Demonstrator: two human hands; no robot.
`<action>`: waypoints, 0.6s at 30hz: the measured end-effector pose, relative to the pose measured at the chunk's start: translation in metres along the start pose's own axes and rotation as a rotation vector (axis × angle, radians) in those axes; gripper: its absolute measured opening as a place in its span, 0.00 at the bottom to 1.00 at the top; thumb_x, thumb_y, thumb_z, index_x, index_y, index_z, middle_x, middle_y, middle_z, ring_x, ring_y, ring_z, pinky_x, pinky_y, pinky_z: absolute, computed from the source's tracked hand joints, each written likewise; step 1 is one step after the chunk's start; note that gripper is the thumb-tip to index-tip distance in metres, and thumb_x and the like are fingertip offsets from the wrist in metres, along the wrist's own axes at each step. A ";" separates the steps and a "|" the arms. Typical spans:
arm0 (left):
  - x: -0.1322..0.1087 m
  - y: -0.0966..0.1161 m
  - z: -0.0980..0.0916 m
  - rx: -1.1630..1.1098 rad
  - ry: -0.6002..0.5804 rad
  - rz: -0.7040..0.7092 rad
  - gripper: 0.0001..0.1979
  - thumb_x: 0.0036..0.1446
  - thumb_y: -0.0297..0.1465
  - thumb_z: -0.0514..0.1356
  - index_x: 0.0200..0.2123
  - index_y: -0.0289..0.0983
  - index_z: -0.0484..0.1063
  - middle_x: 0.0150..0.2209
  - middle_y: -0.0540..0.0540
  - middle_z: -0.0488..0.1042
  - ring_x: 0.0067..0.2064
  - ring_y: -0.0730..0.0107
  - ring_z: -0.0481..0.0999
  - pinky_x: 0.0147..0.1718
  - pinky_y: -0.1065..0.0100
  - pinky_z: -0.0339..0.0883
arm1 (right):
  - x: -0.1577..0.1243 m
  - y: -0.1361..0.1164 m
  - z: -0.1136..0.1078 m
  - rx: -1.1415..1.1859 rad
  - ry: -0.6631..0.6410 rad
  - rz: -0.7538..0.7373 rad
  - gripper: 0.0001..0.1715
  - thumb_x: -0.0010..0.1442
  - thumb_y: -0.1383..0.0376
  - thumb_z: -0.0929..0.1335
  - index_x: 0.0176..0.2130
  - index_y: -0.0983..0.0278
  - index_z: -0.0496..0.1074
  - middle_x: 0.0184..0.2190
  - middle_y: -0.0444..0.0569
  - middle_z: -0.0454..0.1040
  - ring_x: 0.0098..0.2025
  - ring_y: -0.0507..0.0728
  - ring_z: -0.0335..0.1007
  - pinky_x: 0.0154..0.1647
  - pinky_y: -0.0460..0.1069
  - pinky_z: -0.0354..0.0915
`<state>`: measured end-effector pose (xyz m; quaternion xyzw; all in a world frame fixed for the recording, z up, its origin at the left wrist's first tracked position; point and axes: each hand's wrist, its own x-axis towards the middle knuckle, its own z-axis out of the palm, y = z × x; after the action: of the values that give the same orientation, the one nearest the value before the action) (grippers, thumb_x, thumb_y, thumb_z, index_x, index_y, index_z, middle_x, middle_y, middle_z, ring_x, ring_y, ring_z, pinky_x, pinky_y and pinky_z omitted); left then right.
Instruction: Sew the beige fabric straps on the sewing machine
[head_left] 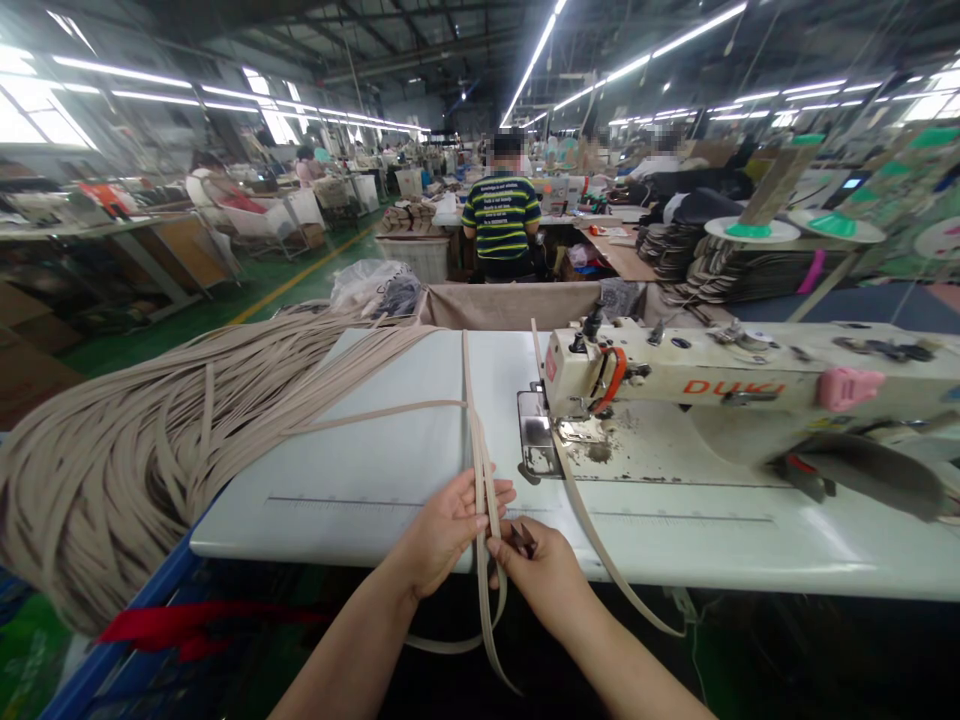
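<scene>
Through the head camera I have the narrow beige strips (pixel 478 450) running over the near edge of the surface (pixel 360 450), to the left of the sewing machine (pixel 720 375), with their lower lengths hanging in loose curves below it. The left hand (pixel 446 530) has its fingers partly spread behind the strips, with the thumb closing on them from the front. The right hand (pixel 544 570) pinches them just below, between thumb and forefinger, and a dark tool, probably thread snips (pixel 523 540), sits within its curled fingers; its handles are hidden, so I can't tell how firmly it is held.

I judge the strips light and limp, soft enough to bend under their own weight, yet with a little body, since they fall in smooth arcs. They look matt, so I expect little slip and no fragility; twisting and tangling seem the likelier trouble, given the heaped bundle (pixel 150 430) at the left. I'd pinch them flat across the width, both hands close together, leaving the tails free and the snips' points turned away from the fabric. A separate strip (pixel 577 500) hangs from the needle area, apart from the hands.
</scene>
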<state>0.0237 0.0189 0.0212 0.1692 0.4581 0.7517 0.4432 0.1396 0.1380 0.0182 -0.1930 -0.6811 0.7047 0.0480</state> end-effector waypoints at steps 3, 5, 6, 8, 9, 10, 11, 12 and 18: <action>0.000 -0.001 -0.001 0.007 0.001 0.003 0.33 0.52 0.25 0.71 0.61 0.37 0.67 0.59 0.31 0.73 0.66 0.45 0.67 0.66 0.46 0.58 | 0.000 0.001 0.002 -0.021 0.013 -0.007 0.14 0.58 0.55 0.71 0.31 0.63 0.70 0.25 0.42 0.70 0.25 0.57 0.75 0.30 0.50 0.67; 0.000 -0.001 -0.002 -0.002 -0.005 0.002 0.33 0.51 0.25 0.71 0.60 0.37 0.68 0.60 0.31 0.72 0.66 0.44 0.66 0.66 0.45 0.57 | 0.000 0.002 0.002 -0.049 0.025 -0.013 0.12 0.58 0.57 0.71 0.32 0.63 0.70 0.25 0.41 0.68 0.24 0.56 0.73 0.28 0.49 0.67; 0.000 -0.001 -0.003 -0.013 -0.013 0.001 0.33 0.50 0.24 0.71 0.60 0.37 0.68 0.60 0.31 0.72 0.67 0.43 0.65 0.66 0.45 0.57 | -0.001 0.002 0.002 -0.081 0.034 -0.024 0.11 0.59 0.57 0.70 0.32 0.63 0.71 0.25 0.41 0.67 0.24 0.55 0.72 0.28 0.49 0.66; 0.001 -0.001 -0.004 -0.051 -0.033 0.004 0.36 0.47 0.22 0.72 0.60 0.37 0.69 0.60 0.32 0.72 0.67 0.42 0.64 0.67 0.44 0.55 | -0.001 0.001 -0.001 -0.195 0.059 -0.078 0.10 0.62 0.59 0.68 0.34 0.63 0.72 0.28 0.42 0.68 0.24 0.54 0.71 0.28 0.49 0.66; 0.001 -0.001 -0.004 -0.071 -0.041 0.010 0.37 0.45 0.20 0.72 0.60 0.37 0.69 0.60 0.32 0.72 0.67 0.42 0.64 0.68 0.44 0.54 | -0.001 0.001 -0.002 -0.276 0.078 -0.122 0.10 0.63 0.59 0.66 0.33 0.62 0.72 0.29 0.44 0.69 0.25 0.54 0.71 0.29 0.49 0.66; 0.002 -0.001 -0.005 -0.088 -0.044 0.019 0.38 0.44 0.19 0.72 0.60 0.37 0.69 0.60 0.33 0.72 0.67 0.43 0.65 0.68 0.44 0.52 | -0.001 0.000 -0.004 -0.363 0.102 -0.171 0.11 0.64 0.60 0.65 0.33 0.62 0.72 0.30 0.45 0.70 0.28 0.55 0.72 0.32 0.49 0.66; 0.002 -0.001 -0.005 -0.100 -0.044 0.027 0.39 0.43 0.18 0.71 0.60 0.37 0.69 0.60 0.33 0.73 0.67 0.43 0.66 0.69 0.44 0.50 | -0.001 -0.001 -0.007 -0.443 0.125 -0.218 0.12 0.66 0.60 0.64 0.33 0.62 0.72 0.31 0.47 0.70 0.31 0.57 0.72 0.35 0.50 0.66; 0.002 -0.001 -0.005 -0.107 -0.041 0.032 0.39 0.43 0.17 0.70 0.60 0.36 0.69 0.60 0.33 0.73 0.66 0.44 0.66 0.69 0.44 0.50 | -0.002 -0.002 -0.009 -0.509 0.146 -0.255 0.13 0.66 0.61 0.63 0.33 0.62 0.71 0.31 0.48 0.71 0.34 0.58 0.73 0.38 0.51 0.65; 0.003 -0.003 -0.005 -0.107 -0.028 0.014 0.39 0.43 0.15 0.68 0.61 0.36 0.69 0.61 0.34 0.72 0.65 0.46 0.68 0.69 0.47 0.52 | -0.004 -0.011 -0.018 -0.571 0.097 -0.205 0.19 0.71 0.59 0.57 0.44 0.63 0.73 0.40 0.56 0.78 0.45 0.63 0.75 0.48 0.55 0.65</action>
<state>0.0207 0.0194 0.0156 0.1591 0.4096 0.7758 0.4529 0.1475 0.1539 0.0298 -0.1623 -0.8643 0.4664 0.0950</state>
